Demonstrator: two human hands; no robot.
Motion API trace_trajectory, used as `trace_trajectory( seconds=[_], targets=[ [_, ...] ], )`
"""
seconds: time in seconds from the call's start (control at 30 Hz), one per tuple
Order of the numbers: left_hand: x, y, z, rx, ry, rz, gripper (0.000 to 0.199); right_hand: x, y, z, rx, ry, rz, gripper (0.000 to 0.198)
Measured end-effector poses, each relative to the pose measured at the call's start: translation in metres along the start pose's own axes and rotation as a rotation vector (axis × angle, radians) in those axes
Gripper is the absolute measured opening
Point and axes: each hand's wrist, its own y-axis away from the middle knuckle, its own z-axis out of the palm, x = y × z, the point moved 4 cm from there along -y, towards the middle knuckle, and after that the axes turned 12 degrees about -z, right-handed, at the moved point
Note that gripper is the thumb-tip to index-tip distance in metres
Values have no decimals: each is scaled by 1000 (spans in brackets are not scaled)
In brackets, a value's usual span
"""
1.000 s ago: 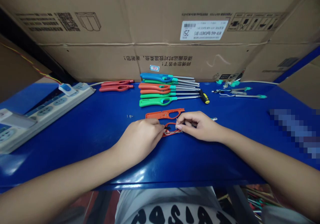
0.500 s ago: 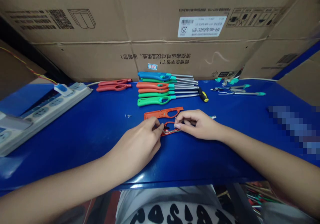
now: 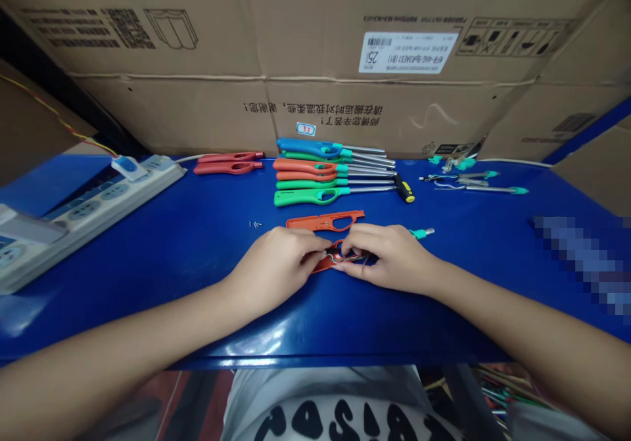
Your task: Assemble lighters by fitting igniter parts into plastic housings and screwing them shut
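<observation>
Two matching halves of an orange lighter handle lie on the blue table. The far half (image 3: 315, 221) rests loose, its inner side up. The near half (image 3: 324, 265) sits between my hands, with a black part and thin wires (image 3: 351, 257) inside. My left hand (image 3: 279, 263) is closed, thumb and fingers pinched at the left part of the near half, beside the black part. My right hand (image 3: 392, 257) curls around its right part, thumb along the lower edge and fingertips at the wires. A turquoise tip with a metal end (image 3: 422, 233) shows beyond my right hand; the rod between is hidden.
Several assembled lighters (image 3: 308, 196) are stacked behind, by a black-and-yellow screwdriver (image 3: 405, 190). Red handles (image 3: 229, 167) and small screws (image 3: 255, 225) lie left. Metal rods with wires (image 3: 495, 189) lie back right. A power strip (image 3: 83, 212) runs along the left; cardboard (image 3: 197, 112) stands behind.
My right hand has turned and lowered, its thumb now at the near half's lower edge. My left hand has shifted slightly. The turquoise tip shows more, and the view has moved a little.
</observation>
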Motion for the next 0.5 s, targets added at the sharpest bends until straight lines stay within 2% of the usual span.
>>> trace_trajectory(
  seconds=[0.13, 0.33, 0.5],
  targets=[
    [1, 0, 3, -3, 21, 0, 26, -3, -1, 3, 20, 8, -35, 17],
    [0, 0, 4, 32, 22, 59, 21, 1, 0, 2, 82, -121, 15, 12],
    [-3, -2, 6, 95, 87, 107, 20, 0, 0, 1, 82, -107, 19, 6]
  ],
)
